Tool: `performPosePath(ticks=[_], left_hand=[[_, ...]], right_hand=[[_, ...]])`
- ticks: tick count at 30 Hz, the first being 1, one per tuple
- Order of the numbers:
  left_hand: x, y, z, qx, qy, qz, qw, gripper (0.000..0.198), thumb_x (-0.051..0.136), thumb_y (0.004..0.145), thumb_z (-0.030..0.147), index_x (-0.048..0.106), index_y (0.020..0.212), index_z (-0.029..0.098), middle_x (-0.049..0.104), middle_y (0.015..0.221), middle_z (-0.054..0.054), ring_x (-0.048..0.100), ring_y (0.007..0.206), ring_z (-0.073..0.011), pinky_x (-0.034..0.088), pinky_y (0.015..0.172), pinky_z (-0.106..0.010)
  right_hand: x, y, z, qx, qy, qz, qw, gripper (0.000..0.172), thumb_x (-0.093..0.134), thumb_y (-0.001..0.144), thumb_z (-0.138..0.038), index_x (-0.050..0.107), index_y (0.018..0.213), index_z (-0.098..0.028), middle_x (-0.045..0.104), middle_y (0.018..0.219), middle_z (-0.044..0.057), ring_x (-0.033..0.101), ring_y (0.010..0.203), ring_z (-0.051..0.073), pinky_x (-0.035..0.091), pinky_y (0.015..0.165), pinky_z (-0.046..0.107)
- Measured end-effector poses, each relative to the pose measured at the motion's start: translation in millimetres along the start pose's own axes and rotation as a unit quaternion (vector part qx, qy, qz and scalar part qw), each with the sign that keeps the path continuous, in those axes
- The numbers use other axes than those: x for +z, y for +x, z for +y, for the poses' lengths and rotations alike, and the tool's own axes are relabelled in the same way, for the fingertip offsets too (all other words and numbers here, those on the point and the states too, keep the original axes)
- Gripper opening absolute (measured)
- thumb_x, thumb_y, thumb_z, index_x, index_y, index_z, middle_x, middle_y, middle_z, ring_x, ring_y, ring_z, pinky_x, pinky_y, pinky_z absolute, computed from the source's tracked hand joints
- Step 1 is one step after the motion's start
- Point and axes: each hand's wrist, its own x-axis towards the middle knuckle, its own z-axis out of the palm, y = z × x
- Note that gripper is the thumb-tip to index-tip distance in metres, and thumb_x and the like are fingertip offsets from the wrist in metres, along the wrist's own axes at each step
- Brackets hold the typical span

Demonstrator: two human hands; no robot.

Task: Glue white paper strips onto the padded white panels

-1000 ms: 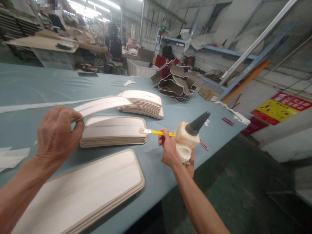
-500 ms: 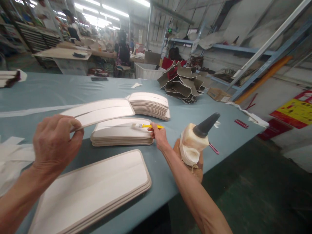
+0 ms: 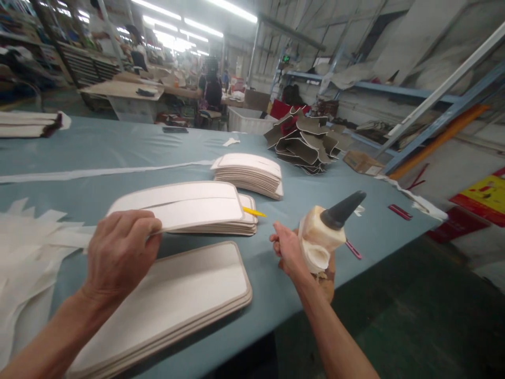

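My left hand point(image 3: 118, 252) pinches the near corner of a long white panel point(image 3: 177, 205) with a grey edge and holds it just above a stack of like panels point(image 3: 236, 227). A yellow brush handle point(image 3: 254, 212) sticks out at the right between the held panel and that stack. My right hand point(image 3: 286, 250) is away from the brush, fingers curled, right against a cream glue bottle with a dark cone tip point(image 3: 319, 237) at the table's edge. Whether it grips the bottle is hidden.
A second panel stack point(image 3: 177, 300) lies nearest me, a third point(image 3: 250, 171) farther back. Dark curled pieces point(image 3: 302, 142) are heaped beyond. White scraps point(image 3: 27, 247) cover the left of the blue-grey table point(image 3: 98, 147). People work at benches behind.
My right hand drew back from brushing the stack to the glue bottle, and the brush stayed at the stack. My left hand lowered the held panel over the stack.
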Motion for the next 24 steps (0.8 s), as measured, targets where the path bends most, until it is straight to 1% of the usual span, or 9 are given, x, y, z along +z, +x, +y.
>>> performPosePath(ticks=[3,5,7,9,11,14,18,21,24], left_hand=[[-9.2,-6.1,12.4,0.002,-0.017,0.002,1.000,0.020,0.061,0.094,0.010,0.054,0.094,0.029,0.073,0.093,-0.002,0.064,0.088,-0.0255,0.051,0.081,-0.040],[-16.3,-11.1,20.3,0.002,-0.029,-0.001,1.000,0.022,0.062,0.093,0.008,0.054,0.094,0.029,0.072,0.091,-0.001,0.063,0.087,-0.0246,0.051,0.080,-0.039],[-24.7,-17.7,28.1,-0.003,-0.038,-0.004,0.999,0.025,0.064,0.092,0.006,0.055,0.094,0.028,0.070,0.090,-0.001,0.062,0.086,-0.0237,0.051,0.080,-0.038],[-34.7,-26.3,37.4,-0.020,-0.039,-0.008,0.999,0.026,0.065,0.091,0.003,0.056,0.094,0.027,0.070,0.090,-0.002,0.062,0.087,-0.0233,0.050,0.082,-0.038],[-45.5,-35.8,50.2,-0.046,-0.038,-0.014,0.998,0.023,0.065,0.091,0.003,0.058,0.093,0.025,0.070,0.091,-0.003,0.061,0.089,-0.0230,0.050,0.083,-0.037],[-57.4,-47.6,74.5,-0.096,-0.067,-0.030,0.993,0.019,0.061,0.094,0.005,0.060,0.090,0.023,0.071,0.092,-0.003,0.060,0.092,-0.0208,0.049,0.086,-0.035],[-64.0,-57.4,101.4,-0.128,-0.084,-0.061,0.986,0.018,0.056,0.096,0.007,0.060,0.087,0.022,0.070,0.091,-0.002,0.057,0.088,-0.0178,0.048,0.085,-0.033],[-71.4,-65.4,111.2,-0.132,-0.106,-0.075,0.983,0.017,0.055,0.098,0.009,0.060,0.088,0.022,0.070,0.093,-0.002,0.055,0.088,-0.0184,0.047,0.085,-0.034],[-79.8,-76.4,113.2,-0.134,-0.122,-0.088,0.979,0.016,0.055,0.098,0.009,0.059,0.089,0.021,0.069,0.094,-0.002,0.054,0.089,-0.0192,0.046,0.085,-0.035]], right_hand=[[12.9,-30.0,-16.9,0.044,0.000,-0.108,0.993,0.072,0.081,0.071,-0.080,0.074,0.100,-0.015,0.072,0.070,0.002,0.044,0.043,0.007,0.027,0.040,0.020],[26.4,-44.0,-26.8,0.057,0.013,-0.172,0.983,0.070,0.082,0.068,-0.082,0.072,0.090,-0.016,0.072,0.070,0.002,0.046,0.044,0.007,0.029,0.041,0.021],[36.2,-54.5,-31.4,0.054,0.019,-0.194,0.979,0.069,0.085,0.063,-0.082,0.066,0.077,-0.018,0.069,0.066,0.000,0.042,0.042,0.005,0.028,0.041,0.021],[38.5,-63.7,-30.1,0.060,0.009,-0.204,0.977,0.068,0.088,0.060,-0.081,0.061,0.070,-0.019,0.066,0.064,-0.001,0.038,0.042,0.004,0.026,0.041,0.021],[33.0,-72.4,-24.5,0.075,-0.014,-0.205,0.976,0.068,0.089,0.059,-0.081,0.061,0.069,-0.019,0.062,0.061,-0.002,0.036,0.043,0.005,0.026,0.041,0.022],[16.2,-81.3,-11.7,0.083,-0.072,-0.177,0.978,0.070,0.089,0.058,-0.082,0.059,0.064,-0.019,0.051,0.055,-0.006,0.034,0.045,0.006,0.026,0.044,0.022],[-4.9,-87.9,5.7,0.119,-0.154,-0.166,0.967,0.076,0.086,0.052,-0.089,0.056,0.060,-0.020,0.046,0.055,-0.005,0.034,0.049,0.008,0.027,0.047,0.023],[-13.5,-96.0,14.2,0.133,-0.186,-0.175,0.958,0.077,0.084,0.052,-0.092,0.055,0.060,-0.021,0.045,0.056,-0.005,0.034,0.050,0.009,0.027,0.049,0.024],[-14.3,-103.1,18.8,0.130,-0.202,-0.183,0.953,0.076,0.082,0.055,-0.092,0.055,0.061,-0.022,0.046,0.057,-0.004,0.035,0.052,0.010,0.027,0.050,0.025]])
